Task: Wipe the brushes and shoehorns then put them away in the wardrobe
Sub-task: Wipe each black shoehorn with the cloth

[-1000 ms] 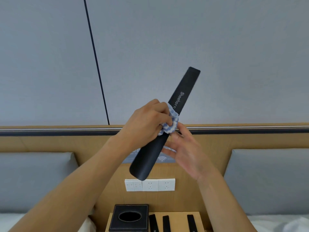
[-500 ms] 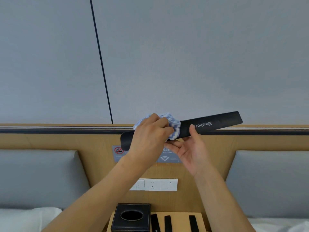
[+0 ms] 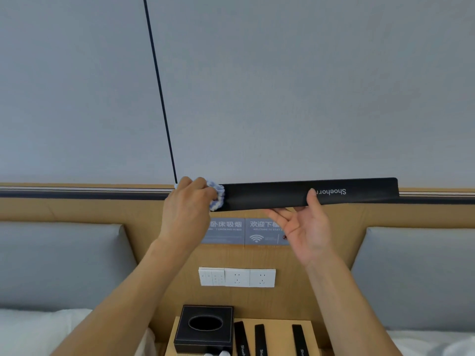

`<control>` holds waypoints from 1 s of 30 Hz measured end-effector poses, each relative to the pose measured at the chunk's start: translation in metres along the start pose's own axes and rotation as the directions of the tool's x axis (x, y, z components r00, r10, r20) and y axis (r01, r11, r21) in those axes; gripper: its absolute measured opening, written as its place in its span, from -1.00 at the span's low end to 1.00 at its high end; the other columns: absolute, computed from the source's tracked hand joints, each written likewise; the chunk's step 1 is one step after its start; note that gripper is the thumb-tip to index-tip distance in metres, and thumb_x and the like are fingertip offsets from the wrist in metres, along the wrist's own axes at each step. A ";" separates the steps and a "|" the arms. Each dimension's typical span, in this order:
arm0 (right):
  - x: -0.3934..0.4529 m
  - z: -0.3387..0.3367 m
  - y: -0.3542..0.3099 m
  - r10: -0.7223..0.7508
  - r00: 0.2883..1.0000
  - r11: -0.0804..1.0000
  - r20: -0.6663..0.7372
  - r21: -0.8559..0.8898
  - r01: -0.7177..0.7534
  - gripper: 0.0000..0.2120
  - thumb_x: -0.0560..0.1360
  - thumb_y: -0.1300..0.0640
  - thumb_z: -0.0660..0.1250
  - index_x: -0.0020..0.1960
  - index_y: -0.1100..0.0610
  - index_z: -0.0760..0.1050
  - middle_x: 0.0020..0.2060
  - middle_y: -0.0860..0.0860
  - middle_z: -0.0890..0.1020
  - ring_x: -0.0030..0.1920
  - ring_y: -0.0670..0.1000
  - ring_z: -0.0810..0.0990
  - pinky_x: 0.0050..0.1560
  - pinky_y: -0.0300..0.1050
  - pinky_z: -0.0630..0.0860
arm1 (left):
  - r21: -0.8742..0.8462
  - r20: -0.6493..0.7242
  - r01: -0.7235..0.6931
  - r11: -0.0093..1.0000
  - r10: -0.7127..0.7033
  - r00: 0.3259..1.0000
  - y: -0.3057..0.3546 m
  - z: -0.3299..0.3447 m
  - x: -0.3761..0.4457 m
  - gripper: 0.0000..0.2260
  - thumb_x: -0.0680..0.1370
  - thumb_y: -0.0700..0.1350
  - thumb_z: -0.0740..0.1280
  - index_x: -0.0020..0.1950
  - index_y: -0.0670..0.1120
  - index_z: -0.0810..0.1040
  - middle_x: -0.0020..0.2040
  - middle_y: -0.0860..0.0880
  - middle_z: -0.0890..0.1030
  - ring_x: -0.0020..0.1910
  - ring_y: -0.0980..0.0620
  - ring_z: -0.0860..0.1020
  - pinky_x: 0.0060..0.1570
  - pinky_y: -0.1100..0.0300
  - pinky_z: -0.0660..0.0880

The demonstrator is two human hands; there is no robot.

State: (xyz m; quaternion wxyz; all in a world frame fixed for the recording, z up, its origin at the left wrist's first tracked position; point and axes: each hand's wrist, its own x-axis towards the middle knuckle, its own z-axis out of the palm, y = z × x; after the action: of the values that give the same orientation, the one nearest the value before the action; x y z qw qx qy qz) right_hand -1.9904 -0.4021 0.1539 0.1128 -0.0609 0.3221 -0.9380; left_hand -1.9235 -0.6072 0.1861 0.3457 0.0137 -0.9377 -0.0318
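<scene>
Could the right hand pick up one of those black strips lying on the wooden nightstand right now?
Probably not straight away: the right hand is supporting the shoehorn being wiped. The strips themselves lie uncovered on the nightstand, beside the tissue box, so nothing blocks them.

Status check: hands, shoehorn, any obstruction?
Left hand grips cloth at shoehorn end. Right hand pinches shoehorn, held level. Nothing blocking.
</scene>
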 end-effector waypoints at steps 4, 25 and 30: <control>-0.001 0.007 0.009 0.028 1.000 0.999 -0.005 -0.029 -0.028 -0.51 0.63 -0.09 0.18 0.45 0.17 0.38 0.26 0.18 0.63 0.14 0.26 0.68 -0.04 0.13 0.68 | 0.029 0.021 0.160 0.987 -0.161 0.987 -0.002 0.013 -0.003 -0.81 0.40 -0.41 0.35 -0.09 -0.17 0.60 -0.15 -0.08 0.53 -0.10 -0.09 0.44 -0.40 0.14 0.25; -0.010 -0.008 0.021 -0.004 0.946 0.963 0.325 -0.253 0.091 -0.56 0.58 0.22 0.26 0.45 0.01 0.45 0.18 0.11 0.64 0.10 0.07 0.64 0.07 -0.04 0.61 | -0.450 0.074 -0.078 0.890 0.125 0.989 0.066 0.007 0.000 -0.75 0.41 -0.42 0.25 -0.03 -0.18 0.61 -0.06 -0.08 0.56 -0.01 -0.05 0.44 -0.05 0.18 0.35; -0.015 -0.018 0.012 -0.011 0.899 0.867 0.438 -0.444 0.226 -0.59 0.52 0.01 0.46 0.35 -0.06 0.55 0.31 0.08 0.60 0.33 0.10 0.57 0.28 -0.01 0.54 | -0.459 0.106 -0.100 0.883 0.166 0.980 0.057 -0.001 0.000 -0.76 0.43 -0.40 0.28 -0.04 -0.14 0.63 -0.08 -0.03 0.57 -0.04 0.00 0.47 -0.10 0.40 0.25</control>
State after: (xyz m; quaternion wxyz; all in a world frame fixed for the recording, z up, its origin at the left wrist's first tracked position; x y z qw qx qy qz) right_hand -1.9774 -0.3973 0.1322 0.1015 -0.3081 0.5097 -0.7969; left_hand -1.9230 -0.5501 0.1914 0.2730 -0.1337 -0.9255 -0.2258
